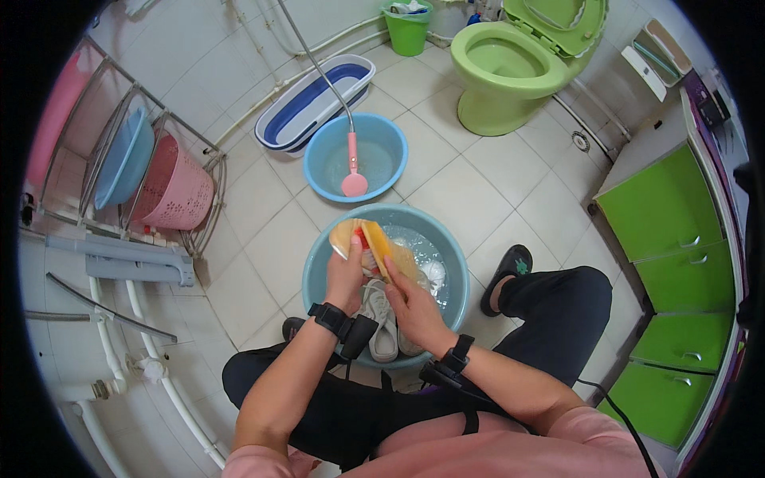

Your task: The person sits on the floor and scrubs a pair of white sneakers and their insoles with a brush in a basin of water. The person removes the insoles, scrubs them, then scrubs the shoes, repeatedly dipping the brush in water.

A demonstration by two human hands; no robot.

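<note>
Over a large blue plastic basin (pixel 460 281) of sudsy water, my left hand (pixel 346 272) is closed on a tan insole-like piece (pixel 342 236) with a red patch. My right hand (pixel 412 305) grips a yellow-backed scrub brush (pixel 376 248), its bristle side turned toward the red patch; whether they touch cannot be told. A larger tan piece lies behind the brush, partly hidden by it. Below my hands, a pair of light-coloured laced shoes (pixel 382 325) rests in the basin. White suds (pixel 435 273) float at the right.
Beyond stands a smaller blue basin (pixel 400 143) of water with a pink shower head (pixel 355 184) in it. A blue-and-white oblong tub (pixel 266 128) is behind. A metal rack with a pink basket (pixel 185 191) stands left, a green toilet (pixel 514 77) far right, green cabinets (pixel 663 209) right.
</note>
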